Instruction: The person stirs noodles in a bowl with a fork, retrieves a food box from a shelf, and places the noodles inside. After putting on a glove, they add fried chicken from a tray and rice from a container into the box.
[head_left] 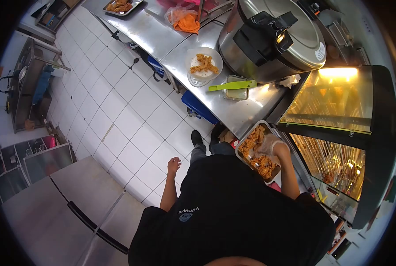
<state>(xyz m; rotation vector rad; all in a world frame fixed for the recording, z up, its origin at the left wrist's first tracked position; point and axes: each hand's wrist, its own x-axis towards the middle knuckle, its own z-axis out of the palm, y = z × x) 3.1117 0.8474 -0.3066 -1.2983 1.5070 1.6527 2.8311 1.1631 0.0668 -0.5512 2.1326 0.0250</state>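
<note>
My right hand [274,149], covered by a clear plastic glove, reaches into a metal tray [239,151] of fried chicken. Its fingers are blurred inside the plastic, and I cannot tell whether they grip a piece. Browned, crusty pieces of fried chicken [263,166] lie at the near end of the tray, with more at the far end. Beside my body on the left hangs my bare left hand [174,165], fingers loosely bent and apart, with nothing in it, above the tiled floor.
Right of the tray stands a lit glass warming cabinet [331,102]. On the steel counter [171,40] are a large cooker [269,40], a plate [191,62] with rice and chicken, and green tongs [232,85] across a small container [238,93]. Another chicken tray [135,6] sits farther off.
</note>
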